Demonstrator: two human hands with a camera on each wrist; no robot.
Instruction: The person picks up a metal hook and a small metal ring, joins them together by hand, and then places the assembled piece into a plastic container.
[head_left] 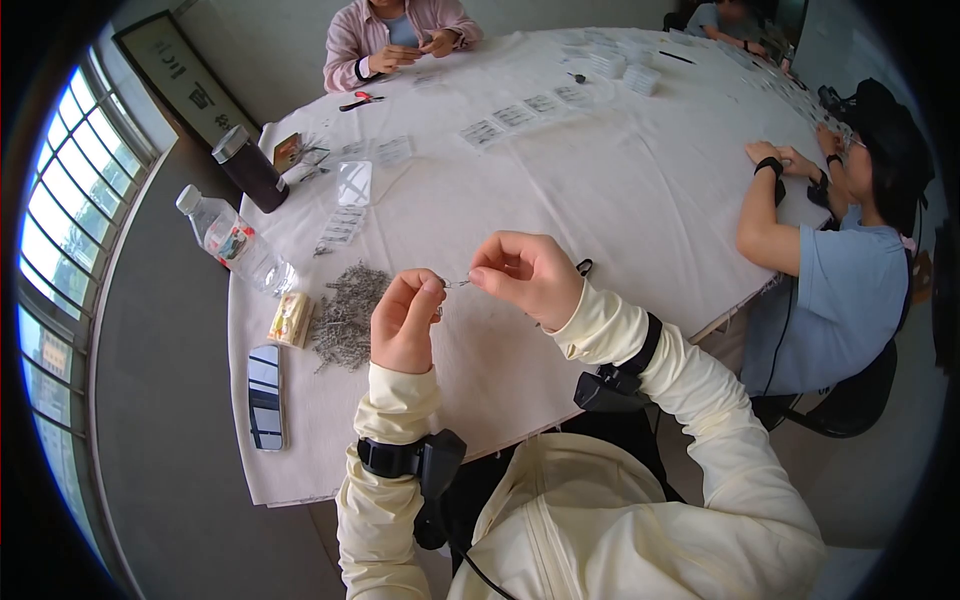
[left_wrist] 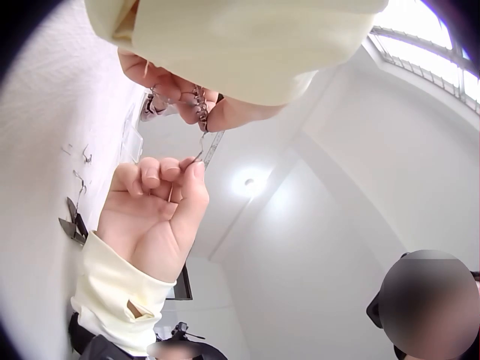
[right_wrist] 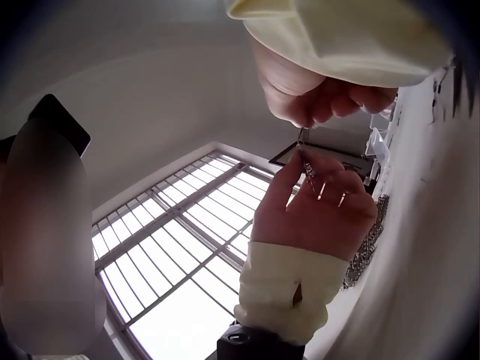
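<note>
Both hands are up off the table (head_left: 620,200), just right of the pile of metal pieces (head_left: 345,315) and a bit above it. The small metal piece (head_left: 457,284) bridges the gap between them. Your left hand (head_left: 405,320) has its fingers curled in, with thumb and forefinger pinching one end. Your right hand (head_left: 525,275) pinches the other end with thumb and forefinger, the rest of its fingers loosely bent. In the wrist views, some extra metal bits look tucked into the left hand's curled fingers. I can't tell how many. My read is that this is a fine two-handed fit on one piece. Grip close to the working end so it can't pivot, and let the left hand be the fixed anchor while only the right moves. Use small twists, not pulls, since a slip probably drops the piece back toward the pile, where it would be hard to find. Work over bare cloth right of the pile, not above it. The card box (head_left: 291,319) sits just left of the pile, the phone (head_left: 266,395) near-left of it, and the water bottle (head_left: 235,243) beyond its far-left side, all well out of your way.
</note>
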